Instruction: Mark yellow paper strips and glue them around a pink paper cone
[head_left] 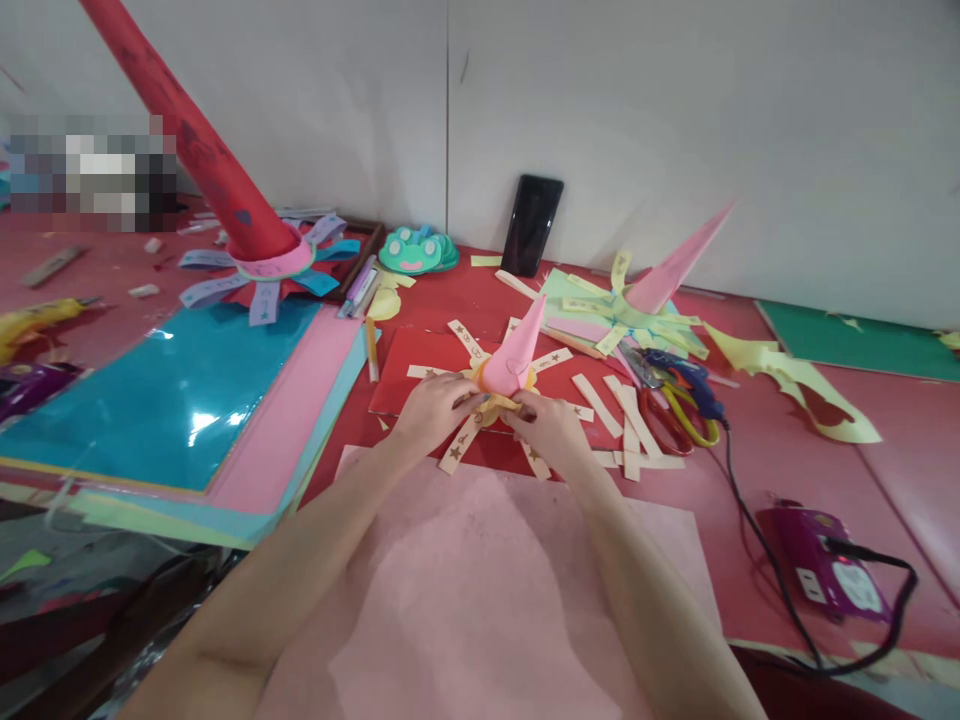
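A pink paper cone (516, 350) stands on a yellow scalloped base in the middle, with cream paper strips (469, 340) spreading out around it like rays. The strips carry stars and written marks. My left hand (435, 408) pinches the yellow base at its front left. At the front right my right hand (547, 420) has its fingers closed on the same base. Under the strips lies a red card (405, 350). Pink paper (465, 570) covers the table's near edge below my forearms.
Loose strips (596, 405), scissors (667, 425) and a glue gun (686, 380) lie right of my hands. A purple power box (825, 570) with cable sits far right. Behind are a phone (532, 225) and another pink cone (686, 262). Left stands a red cone (217, 160) beside blue sheets (172, 400).
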